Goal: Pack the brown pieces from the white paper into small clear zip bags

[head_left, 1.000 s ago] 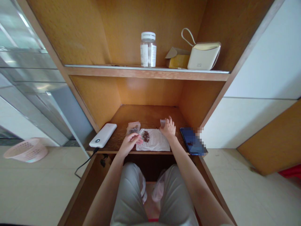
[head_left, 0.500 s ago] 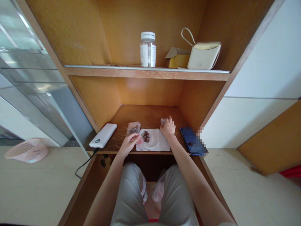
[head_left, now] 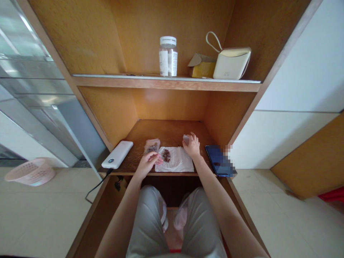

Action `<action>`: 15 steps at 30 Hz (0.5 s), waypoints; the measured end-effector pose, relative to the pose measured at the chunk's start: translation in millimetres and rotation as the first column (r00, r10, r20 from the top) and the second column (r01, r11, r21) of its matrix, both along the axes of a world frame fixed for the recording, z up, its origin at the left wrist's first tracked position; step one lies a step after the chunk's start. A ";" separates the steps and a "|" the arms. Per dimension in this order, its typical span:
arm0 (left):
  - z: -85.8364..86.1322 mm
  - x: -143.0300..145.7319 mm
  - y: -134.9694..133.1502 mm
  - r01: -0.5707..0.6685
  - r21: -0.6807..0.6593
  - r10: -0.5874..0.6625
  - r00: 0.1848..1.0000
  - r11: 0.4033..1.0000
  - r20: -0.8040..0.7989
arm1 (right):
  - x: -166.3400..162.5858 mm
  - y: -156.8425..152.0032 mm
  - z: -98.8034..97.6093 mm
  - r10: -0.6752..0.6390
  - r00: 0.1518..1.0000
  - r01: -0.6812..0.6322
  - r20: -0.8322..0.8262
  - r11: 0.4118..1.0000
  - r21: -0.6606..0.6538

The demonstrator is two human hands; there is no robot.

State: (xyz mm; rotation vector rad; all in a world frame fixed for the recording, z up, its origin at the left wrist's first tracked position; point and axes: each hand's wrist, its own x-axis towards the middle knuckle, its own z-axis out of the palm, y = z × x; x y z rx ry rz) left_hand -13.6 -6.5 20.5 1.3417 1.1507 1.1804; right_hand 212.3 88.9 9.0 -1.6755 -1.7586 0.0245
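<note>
A white cloth or tissue lies at the front of the wooden shelf, with a small pile of brown, capsule-like pieces on its left part. My left hand is at the cloth's left edge, fingers stretched toward the pile and nothing visible in them. Just behind it are clear zip bags with small dark contents. At the cloth's far right corner, my right hand has its thumb and curved fingers around a small clear plastic bag. Its fingertips are partly hidden.
A white power bank with a black cable sits on the left, a dark phone on the right. The upper shelf holds a clear bottle, a yellow box and a cream pouch-like item. A pink basket stands on the floor.
The fingers of my right hand have curled slightly at the small bag. My left hand and the brown pieces look the same; the view has shifted a little.
</note>
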 end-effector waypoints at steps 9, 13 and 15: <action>-2.2 0.0 -0.4 -0.009 0.009 0.009 1.000 1.000 -0.021 | 5.1 -8.1 0.3 0.190 0.970 -0.195 0.149 0.981 0.015; -1.9 0.0 -0.7 -0.010 0.002 0.010 1.000 1.000 -0.021 | 4.3 -7.8 -4.2 0.206 0.946 -0.212 0.252 0.977 -0.003; -2.3 -0.1 -0.4 -0.010 0.000 0.010 1.000 1.000 -0.016 | 4.7 -7.2 -6.4 0.203 0.938 -0.207 0.280 0.978 -0.016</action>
